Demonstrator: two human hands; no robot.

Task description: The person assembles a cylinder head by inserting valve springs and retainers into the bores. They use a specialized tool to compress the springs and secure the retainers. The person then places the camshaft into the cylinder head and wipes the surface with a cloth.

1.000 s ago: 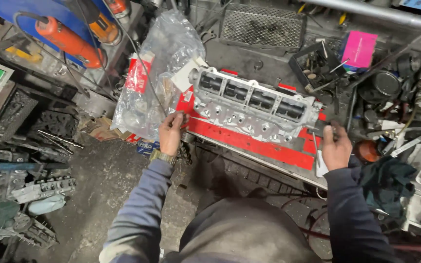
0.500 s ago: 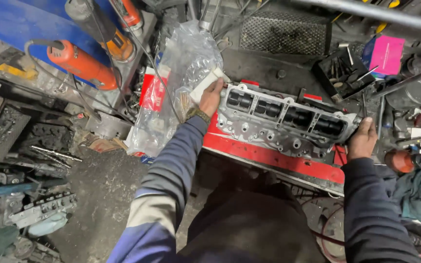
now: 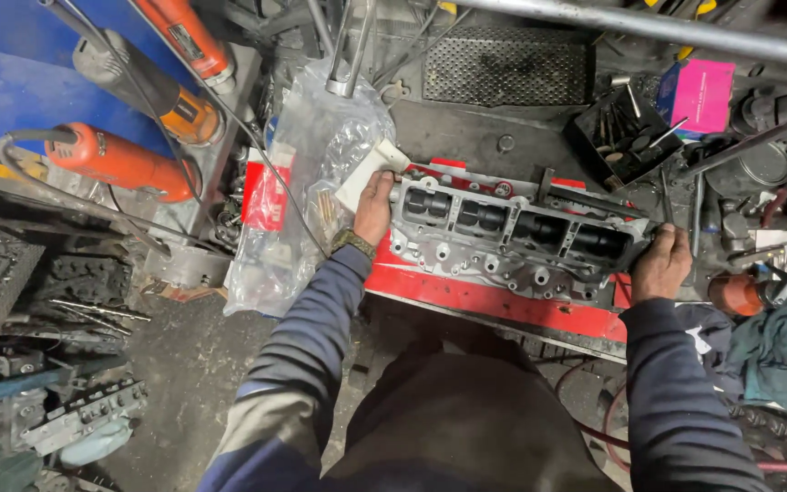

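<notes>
Shifted toward frame centre since earlier: cylinder head (image 3: 512, 239) on red tray (image 3: 503, 305), gripped between left hand (image 3: 374, 208) at its left end and right hand (image 3: 660, 264) at right.

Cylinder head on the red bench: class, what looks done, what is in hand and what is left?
Done: the cylinder head lies on the red bench, bores showing. In hand: the left hand and right hand grip its two ends. Left: the plastic bag of parts lies beside it, untouched.
</notes>
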